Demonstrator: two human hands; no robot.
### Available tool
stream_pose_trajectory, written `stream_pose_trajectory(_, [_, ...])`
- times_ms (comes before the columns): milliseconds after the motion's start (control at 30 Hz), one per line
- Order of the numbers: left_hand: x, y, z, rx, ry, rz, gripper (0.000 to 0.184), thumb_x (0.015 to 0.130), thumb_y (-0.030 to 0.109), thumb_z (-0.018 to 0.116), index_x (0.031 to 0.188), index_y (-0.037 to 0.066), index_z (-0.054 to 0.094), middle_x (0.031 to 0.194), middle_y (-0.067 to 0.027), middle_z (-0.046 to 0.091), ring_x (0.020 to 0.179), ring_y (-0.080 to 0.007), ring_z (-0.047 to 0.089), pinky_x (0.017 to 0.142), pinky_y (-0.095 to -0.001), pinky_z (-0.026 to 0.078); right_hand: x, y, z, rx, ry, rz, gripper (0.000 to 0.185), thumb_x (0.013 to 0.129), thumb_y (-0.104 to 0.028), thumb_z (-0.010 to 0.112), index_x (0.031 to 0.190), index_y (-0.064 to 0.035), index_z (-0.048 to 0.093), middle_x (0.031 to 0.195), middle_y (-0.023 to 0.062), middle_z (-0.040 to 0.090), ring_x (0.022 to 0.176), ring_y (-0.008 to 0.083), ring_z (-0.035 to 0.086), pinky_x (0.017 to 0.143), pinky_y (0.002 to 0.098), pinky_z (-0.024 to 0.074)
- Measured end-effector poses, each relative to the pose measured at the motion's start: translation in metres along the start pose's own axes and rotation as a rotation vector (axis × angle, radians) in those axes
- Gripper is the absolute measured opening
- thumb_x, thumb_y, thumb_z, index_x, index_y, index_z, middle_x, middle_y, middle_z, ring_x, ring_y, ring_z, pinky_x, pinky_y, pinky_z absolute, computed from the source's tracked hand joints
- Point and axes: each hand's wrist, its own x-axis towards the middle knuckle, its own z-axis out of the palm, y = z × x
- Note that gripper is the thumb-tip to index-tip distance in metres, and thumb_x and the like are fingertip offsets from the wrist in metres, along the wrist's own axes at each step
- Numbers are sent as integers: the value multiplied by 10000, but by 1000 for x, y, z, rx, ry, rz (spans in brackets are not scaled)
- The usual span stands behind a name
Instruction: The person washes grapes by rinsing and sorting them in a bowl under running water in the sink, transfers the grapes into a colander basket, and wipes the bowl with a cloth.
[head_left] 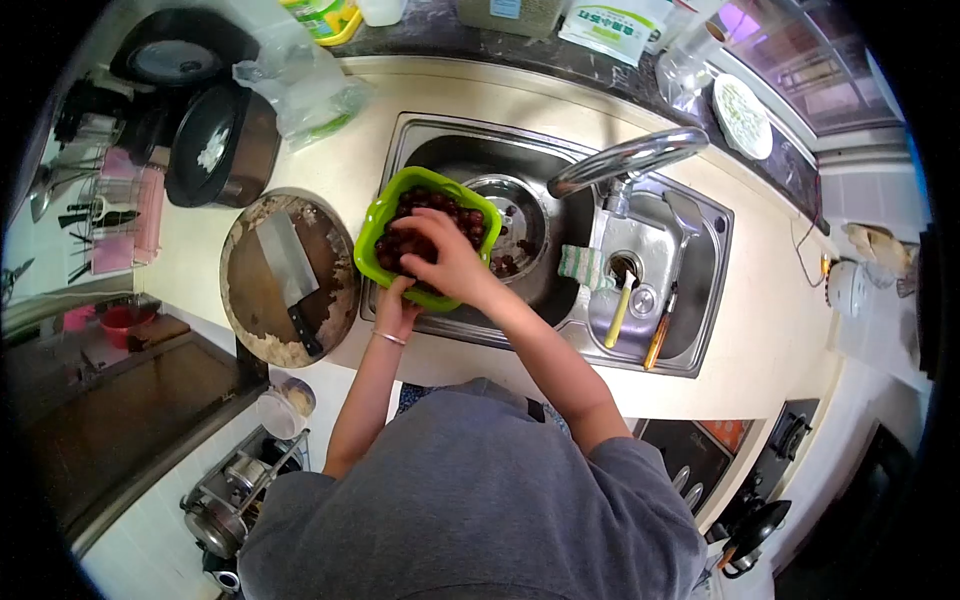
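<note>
A bright green plastic basket sits over the left end of the large sink basin, holding many small round dark red fruits that look like grapes or cherries. At its near side my left hand grips the basket, its fingertips partly hidden by the wall. My right hand reaches over the basket, fingers apart and curved down onto the fruits; no fruit shows clearly held. Beside the basket, a round metal bowl in the basin contains a few more dark fruits.
Left of the sink, a cleaver lies on a round wooden chopping board. The faucet arches over the sink. A striped sponge rests on the divider, and handled tools lie in the small basin.
</note>
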Motion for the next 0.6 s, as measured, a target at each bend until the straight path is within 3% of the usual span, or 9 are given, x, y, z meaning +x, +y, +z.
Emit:
stream_pose_trajectory(33, [-4, 4, 4, -2, 12, -11, 510, 722, 59, 519, 1214, 110, 395, 1085, -56, 501, 953, -202, 531, 710, -380, 510, 1, -4, -3, -2, 10, 10, 317, 775, -85, 582, 1089, -88, 533, 1208, 139, 430, 1068, 260, 485, 870, 345, 426])
stream_pose_trajectory(100, [-5, 8, 1, -17, 0, -57, 510, 723, 60, 520, 1215, 107, 393, 1086, -57, 503, 986, -214, 514, 742, -412, 497, 2, -7, -6, 185, -87, 99, 395, 748, -71, 587, 1137, -101, 524, 1250, 177, 405, 1183, 318, 382, 1001, 376, 274])
stream_pose_trajectory(133, [-4, 9, -3, -11, 1, -67, 510, 723, 60, 520, 1215, 107, 393, 1086, -57, 503, 986, -214, 514, 742, -412, 497, 4, 0, -12, 93, 22, 1, 334, 782, -66, 558, 1114, -84, 529, 1154, 141, 495, 1064, 261, 494, 901, 345, 397])
stream_pose_trajectory(200, [-3, 11, -8, -16, 26, 13, 490, 726, 59, 517, 1202, 105, 409, 1091, -53, 505, 992, -223, 508, 761, -416, 486, 6, 14, -34, 351, 33, 478, 239, 829, -73, 511, 1066, -58, 538, 1030, 90, 566, 900, 179, 567, 739, 279, 474])
stream_pose_trajectory(267, [-4, 21, -10, -30, 20, -3, 456, 731, 63, 518, 1178, 86, 432, 1096, -55, 507, 984, -216, 511, 812, -392, 460, -1, 61, -52, 410, 276, 547, 178, 864, -83, 463, 1016, -34, 541, 912, 33, 597, 760, 97, 572, 602, 220, 475])
stream_pose_trajectory(333, [-6, 30, -10, -75, 28, -10, 220, 781, 131, 519, 991, 64, 512, 955, -41, 546, 901, -213, 533, 801, -388, 443, -18, 149, -54, 225, 355, 556, 177, 856, -61, 450, 1004, -45, 545, 871, 63, 611, 740, 156, 596, 624, 253, 482])
stream_pose_trajectory(400, [-13, 43, -1, -78, 27, -6, 258, 779, 131, 517, 1028, 66, 510, 1013, -49, 540, 944, -219, 523, 837, -387, 430, -31, 201, -49, -233, 232, 563, 192, 838, -68, 460, 1006, -63, 554, 798, 96, 614, 678, 269, 605, 658, 319, 493])
stream_pose_trajectory(433, [-16, 49, 6, -98, 21, 0, 294, 777, 129, 514, 1064, 65, 499, 1047, -54, 532, 967, -221, 517, 854, -384, 424, -34, 223, -43, -399, 73, 679, 236, 817, -103, 480, 1043, -84, 543, 918, 138, 590, 798, 359, 573, 746, 387, 476])
stream_pose_trajectory(600, [-14, 55, -5, -77, 69, 21, 446, 751, 118, 523, 1186, 61, 439, 1152, -54, 500, 1046, -207, 489, 886, -369, 411, -48, 308, 0, -530, 157, 633, 365, 770, -143, 530, 1132, -121, 492, 1154, 133, 470, 1039, 346, 454, 826, 431, 431])
